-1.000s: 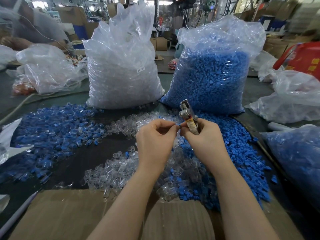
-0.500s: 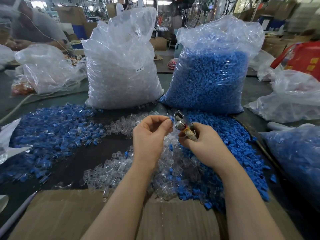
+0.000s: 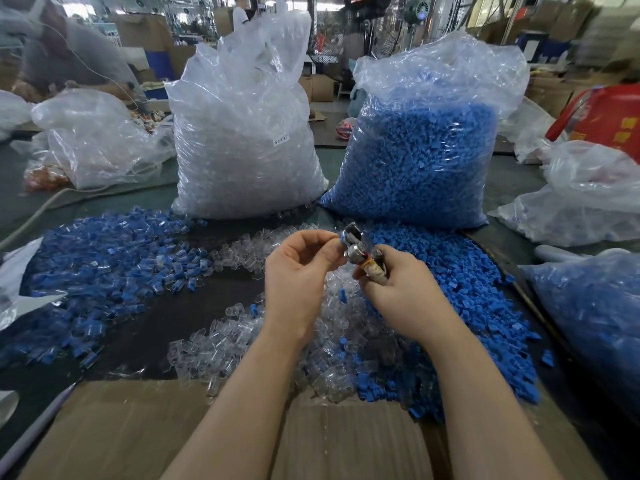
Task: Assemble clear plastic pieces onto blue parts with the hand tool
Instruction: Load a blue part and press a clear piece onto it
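My right hand [image 3: 398, 289] grips a small metal hand tool [image 3: 356, 249] with a taped handle, its head tilted up and to the left. My left hand [image 3: 298, 275] has its fingers curled and pinches a small piece against the tool's head; the piece itself is mostly hidden. Below both hands lies a pile of clear plastic pieces [image 3: 242, 341]. A heap of loose blue parts [image 3: 467, 306] spreads to the right. Assembled blue-and-clear pieces [image 3: 104, 271] form a pile on the left.
Two big plastic bags stand behind: one of clear pieces [image 3: 242, 140], one of blue parts [image 3: 426, 157]. A bag of blue parts [image 3: 595, 323] lies at right, flat cardboard [image 3: 138, 431] in front, more bags [image 3: 93, 143] and a person's arm far left.
Both hands have dropped slightly and the tool's head has tilted left. My left hand has come closer, bringing its piece up against the tool head.
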Motion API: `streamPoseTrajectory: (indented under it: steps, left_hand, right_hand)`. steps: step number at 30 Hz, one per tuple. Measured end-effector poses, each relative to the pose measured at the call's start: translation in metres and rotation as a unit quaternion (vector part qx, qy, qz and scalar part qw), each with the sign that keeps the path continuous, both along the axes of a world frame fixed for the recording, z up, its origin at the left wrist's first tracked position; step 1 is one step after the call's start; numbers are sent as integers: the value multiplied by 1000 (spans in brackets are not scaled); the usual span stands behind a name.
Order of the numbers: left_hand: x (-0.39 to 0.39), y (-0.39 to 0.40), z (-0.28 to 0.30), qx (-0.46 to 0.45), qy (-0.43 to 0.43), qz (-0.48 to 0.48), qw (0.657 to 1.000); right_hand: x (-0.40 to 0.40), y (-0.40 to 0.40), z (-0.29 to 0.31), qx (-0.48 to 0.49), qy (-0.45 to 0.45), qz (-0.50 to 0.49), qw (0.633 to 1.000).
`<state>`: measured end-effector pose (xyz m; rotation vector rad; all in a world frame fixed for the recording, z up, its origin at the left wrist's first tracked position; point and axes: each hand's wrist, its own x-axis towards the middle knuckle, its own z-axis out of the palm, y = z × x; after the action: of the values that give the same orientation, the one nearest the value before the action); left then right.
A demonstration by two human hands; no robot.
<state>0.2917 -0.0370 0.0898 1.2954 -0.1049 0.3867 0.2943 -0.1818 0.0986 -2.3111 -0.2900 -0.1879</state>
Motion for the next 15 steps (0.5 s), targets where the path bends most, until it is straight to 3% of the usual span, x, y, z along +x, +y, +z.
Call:
streamPoseTrajectory:
  steps: [15]
  left_hand:
    - [0,12,9,31,32,1,999]
  right_hand:
    - [-2,2,-2,-22,-46,-12,999]
